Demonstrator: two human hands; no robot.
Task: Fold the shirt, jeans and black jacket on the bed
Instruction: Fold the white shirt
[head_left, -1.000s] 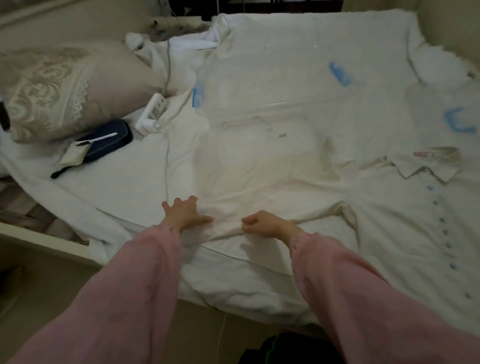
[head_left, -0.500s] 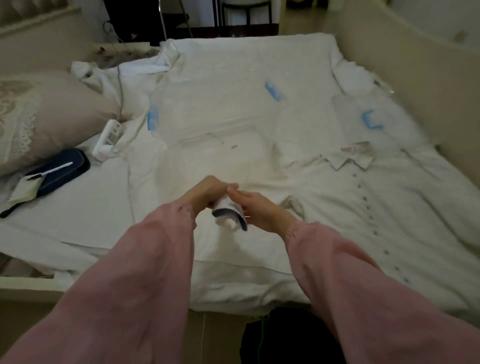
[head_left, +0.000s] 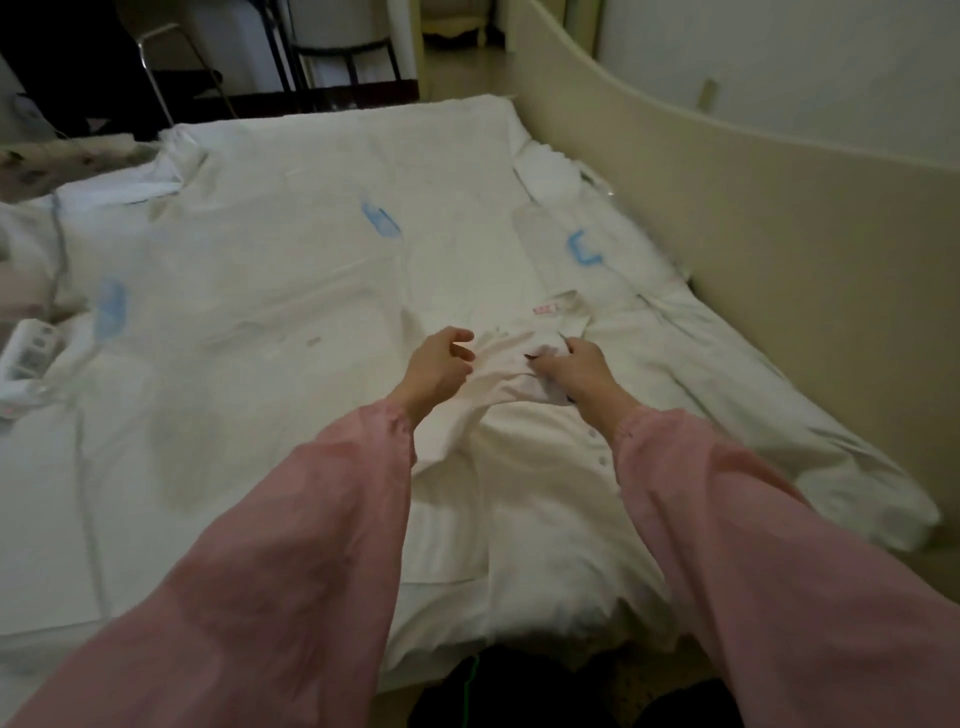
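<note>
On the right half of the bed (head_left: 130, 519), from my remote feed, I see the white shirt (head_left: 545, 519) lying flat and front-up, its collar (head_left: 569, 314) toward the far end and its hem at the near edge. 1 row of buttons (head_left: 601, 460) runs down the front, partly hidden by the person's right arm. A small pink label (head_left: 545, 308) shows inside the collar.

1 sleeve (head_left: 504, 374) is drawn across the chest just below the collar, and both hands are on it. I read the left hand (head_left: 436, 371) as holding the sleeve's near-shoulder stretch, fingers curled tight at the cloth edge, though blur softens the view. Just beside it, the right hand (head_left: 584, 371) grips the cuff end, fingers curled over bunched fabric and pressing it onto the shirt. The 2 hands sit near each other without touching.

Along the shirt's right side stands the cream sideboard (head_left: 753, 260). Blue marks (head_left: 379, 221) dot the sheet beyond the hands. A white power strip (head_left: 23, 358) lies at the far left edge. Below the bed's near edge I see dark cloth (head_left: 519, 691) with a green cord (head_left: 470, 680); I cannot tell what garment it is.
</note>
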